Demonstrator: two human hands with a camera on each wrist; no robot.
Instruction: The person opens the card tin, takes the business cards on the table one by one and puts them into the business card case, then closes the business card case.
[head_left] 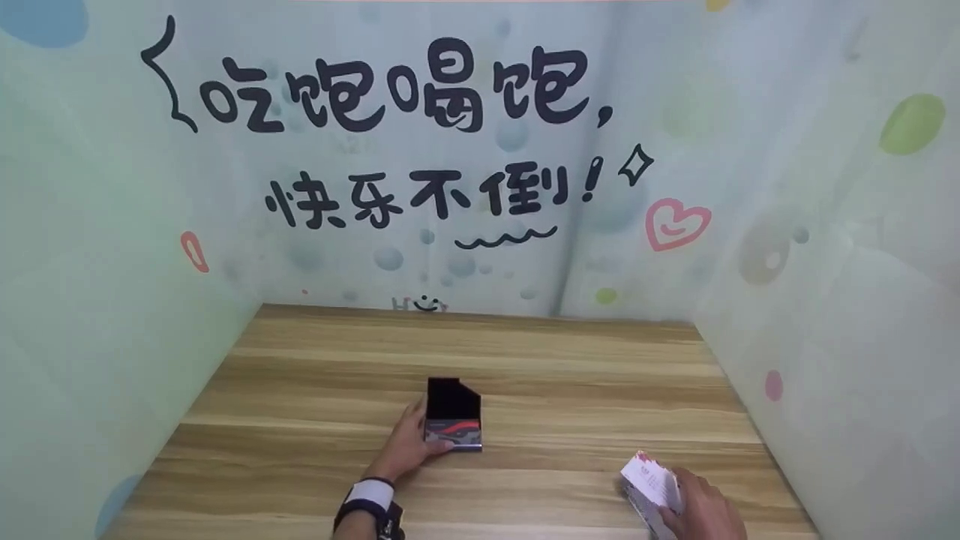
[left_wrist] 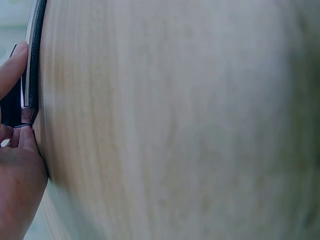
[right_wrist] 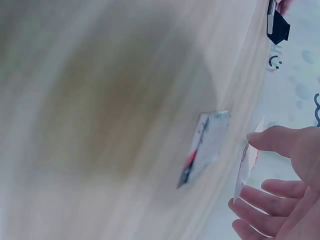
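Note:
Near the middle of the table, my left hand (head_left: 409, 446) holds a small card case (head_left: 454, 399), thumb on its front edge and fingers along its left side. The case's black lid stands raised; a grey and red patterned surface shows in its lower part. At the right, my right hand (head_left: 705, 506) pinches a white printed card (head_left: 651, 478) between thumb and fingertips. In the right wrist view, this card (right_wrist: 247, 162) is tilted above the table. Below it lies another white card (right_wrist: 207, 142) with red and black marks; whether it is one card or several, I cannot tell.
The wood-grain table (head_left: 337, 360) is enclosed by pale printed walls (head_left: 450, 262) at the back and both sides. A white and black band (head_left: 369, 495) is round the left wrist.

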